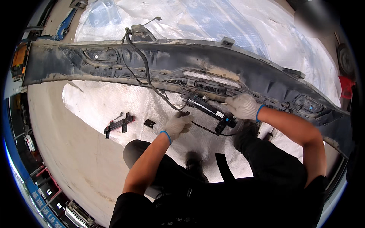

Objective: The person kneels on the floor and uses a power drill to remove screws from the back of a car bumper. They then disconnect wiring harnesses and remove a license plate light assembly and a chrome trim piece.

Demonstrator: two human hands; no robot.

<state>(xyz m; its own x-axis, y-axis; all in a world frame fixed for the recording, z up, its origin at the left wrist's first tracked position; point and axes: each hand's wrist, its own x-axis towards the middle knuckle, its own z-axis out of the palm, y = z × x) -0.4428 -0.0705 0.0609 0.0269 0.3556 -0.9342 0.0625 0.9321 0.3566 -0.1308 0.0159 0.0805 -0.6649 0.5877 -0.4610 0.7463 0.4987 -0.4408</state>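
Observation:
A long, dusty black bumper cover (173,57) lies across in front of me with its inner side up. My left hand (178,126), in a pale work glove, is closed on a black wiring harness (146,70), near a connector (185,113). The harness runs up over the bumper cover. A black bar-shaped module (206,107) with small white and blue labels sits at the cover's near edge. Beside it, my gloved right hand (243,106) rests at that edge with fingers bent; what lies under its fingertips is hidden.
A black bracket with a red strip (119,125) and a small black clip (150,123) lie on the white bubble wrap (102,97) at left. White and blue plastic sheeting (171,21) spreads beyond the cover. My knees and shoes are close below my hands.

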